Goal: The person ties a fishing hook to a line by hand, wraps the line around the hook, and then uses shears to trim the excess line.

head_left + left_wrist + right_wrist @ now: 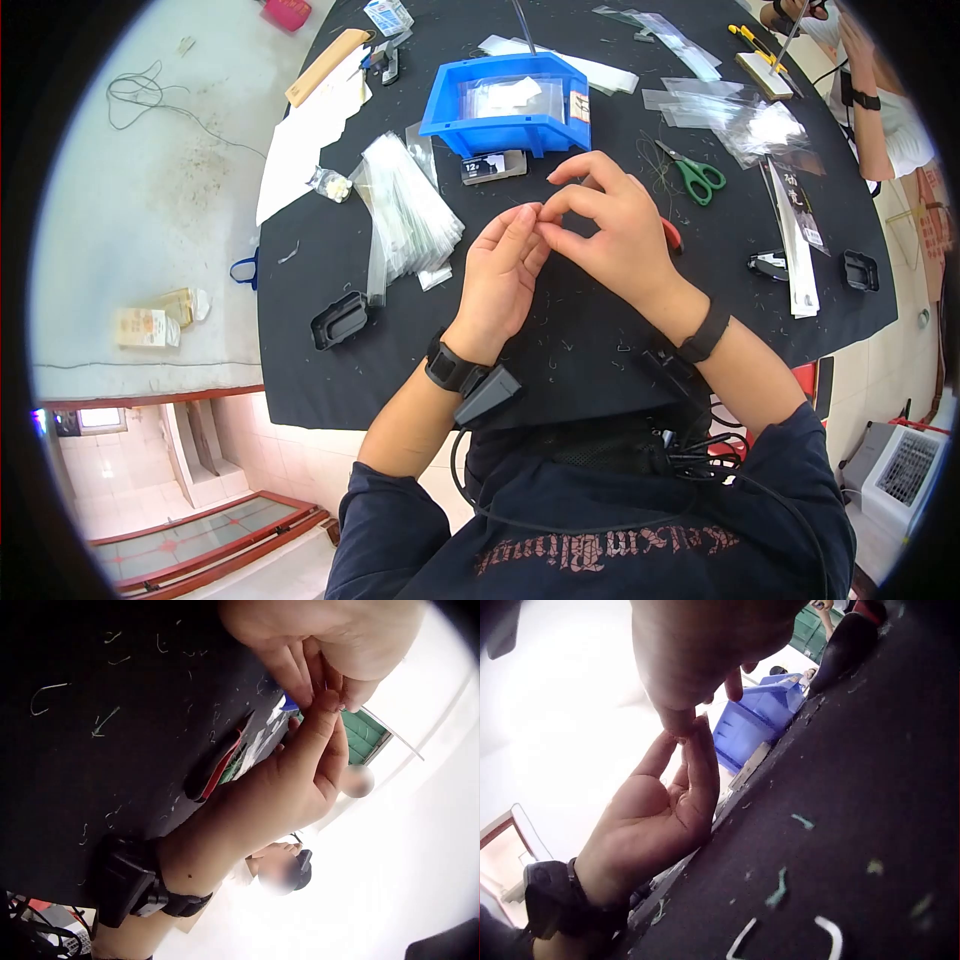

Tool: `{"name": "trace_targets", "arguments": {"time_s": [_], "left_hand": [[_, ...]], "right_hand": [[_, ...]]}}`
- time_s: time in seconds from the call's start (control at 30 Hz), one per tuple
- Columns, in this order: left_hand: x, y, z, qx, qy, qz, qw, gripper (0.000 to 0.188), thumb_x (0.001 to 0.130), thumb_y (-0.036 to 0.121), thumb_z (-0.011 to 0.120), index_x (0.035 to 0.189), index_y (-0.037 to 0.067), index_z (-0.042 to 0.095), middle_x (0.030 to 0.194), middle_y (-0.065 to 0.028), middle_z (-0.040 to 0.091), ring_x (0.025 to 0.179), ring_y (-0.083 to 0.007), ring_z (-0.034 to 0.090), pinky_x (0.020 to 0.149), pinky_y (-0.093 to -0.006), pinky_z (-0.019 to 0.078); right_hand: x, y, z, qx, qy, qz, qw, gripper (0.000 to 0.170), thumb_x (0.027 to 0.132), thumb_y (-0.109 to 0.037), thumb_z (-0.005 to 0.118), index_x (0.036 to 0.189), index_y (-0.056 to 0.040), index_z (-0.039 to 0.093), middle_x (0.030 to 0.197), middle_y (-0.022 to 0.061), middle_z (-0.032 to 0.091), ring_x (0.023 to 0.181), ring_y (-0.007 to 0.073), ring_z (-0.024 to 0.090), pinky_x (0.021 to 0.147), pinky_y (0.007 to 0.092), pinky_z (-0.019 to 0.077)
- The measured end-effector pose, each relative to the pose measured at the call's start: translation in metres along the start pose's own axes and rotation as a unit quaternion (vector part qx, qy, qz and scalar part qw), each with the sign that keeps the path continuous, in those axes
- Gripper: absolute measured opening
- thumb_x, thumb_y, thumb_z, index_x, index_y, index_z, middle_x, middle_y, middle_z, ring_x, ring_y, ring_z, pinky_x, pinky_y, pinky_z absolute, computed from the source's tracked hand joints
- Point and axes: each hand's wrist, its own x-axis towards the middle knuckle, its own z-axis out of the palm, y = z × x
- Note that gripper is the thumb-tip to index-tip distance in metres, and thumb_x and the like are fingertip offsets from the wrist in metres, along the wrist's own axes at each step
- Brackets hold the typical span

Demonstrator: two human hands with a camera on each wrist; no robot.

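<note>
Both hands meet fingertip to fingertip above the black table. My left hand [502,270] pinches with thumb and forefinger, palm turned up. From the other side my right hand [615,225] pinches at the same spot, its other fingers bent and raised. A tiny thin thing is between the fingertips, mostly hidden by them; I cannot tell its kind. In the left wrist view the right hand [300,769] meets the left thumb and fingers. Seen from the right wrist, the left hand [660,802] reaches up to the right fingertips. Beyond the hands stands a blue bin [500,130] holding clear packets.
A fanned stack of clear sleeves [405,210] lies left of the hands, near a black tray [338,320]. Green-handled scissors [698,180], a stapler [768,264] and more clear sleeves [760,130] are at right. Thread scraps [105,722] litter the black cloth. Another person [875,120] sits at far right.
</note>
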Motion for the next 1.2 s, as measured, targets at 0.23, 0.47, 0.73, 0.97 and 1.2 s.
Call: {"name": "trace_targets", "arguments": {"time_s": [0.23, 0.47, 0.73, 0.97, 1.2], "left_hand": [[-0.002, 0.011, 0.007, 0.013, -0.036, -0.021, 0.999, 0.044, 0.104, 0.026, 0.043, 0.136, -0.004, 0.05, 0.132, -0.0136, 0.06, 0.122, -0.0201, 0.059, 0.103, -0.0298, 0.0489], [-0.003, 0.018, 0.01, -0.085, -0.064, -0.056, 0.993, 0.063, 0.1, 0.038, 0.032, 0.147, -0.005, 0.04, 0.143, -0.0209, 0.051, 0.133, -0.0283, 0.049, 0.114, -0.0393, 0.0367], [-0.003, 0.021, 0.012, -0.193, -0.112, -0.056, 0.973, 0.071, 0.098, 0.042, 0.032, 0.152, -0.005, 0.029, 0.155, -0.0238, 0.035, 0.143, -0.032, 0.037, 0.119, -0.0419, 0.0294], [-0.003, 0.022, 0.012, -0.18, -0.127, -0.038, 0.975, 0.072, 0.098, 0.042, 0.033, 0.153, -0.004, 0.027, 0.158, -0.023, 0.031, 0.144, -0.031, 0.036, 0.12, -0.0417, 0.0272], [-0.003, 0.019, 0.011, -0.168, -0.151, -0.029, 0.974, 0.074, 0.098, 0.045, 0.034, 0.154, -0.002, 0.026, 0.159, -0.0195, 0.032, 0.138, -0.0259, 0.041, 0.118, -0.0388, 0.0287]], "right_hand": [[0.005, 0.003, -0.004, 0.037, 0.019, 0.01, 0.999, 0.014, 0.072, -0.016, 0.078, 0.077, -0.0103, 0.067, 0.1, 0.0019, 0.062, 0.077, 0.0199, 0.063, 0.071, 0.0348, 0.0467], [0.005, -0.003, -0.007, -0.022, -0.006, -0.034, 0.999, 0.012, 0.071, -0.016, 0.077, 0.079, -0.013, 0.068, 0.107, 0.0017, 0.061, 0.086, 0.0182, 0.062, 0.077, 0.035, 0.0426], [0.014, 0.006, -0.017, -0.016, 0.0, -0.003, 1.0, 0.019, 0.068, -0.019, 0.079, 0.081, -0.0117, 0.068, 0.114, 0.0046, 0.059, 0.096, 0.0235, 0.062, 0.081, 0.04, 0.0474], [0.014, 0.008, -0.017, -0.024, 0.0, -0.009, 1.0, 0.017, 0.07, -0.02, 0.079, 0.08, -0.0128, 0.068, 0.116, 0.0042, 0.059, 0.098, 0.0239, 0.061, 0.082, 0.0395, 0.047], [0.006, -0.003, -0.008, -0.053, 0.0, -0.059, 0.997, 0.016, 0.069, -0.018, 0.079, 0.081, -0.015, 0.068, 0.117, 0.0029, 0.06, 0.105, 0.024, 0.058, 0.086, 0.0399, 0.0427]]}}
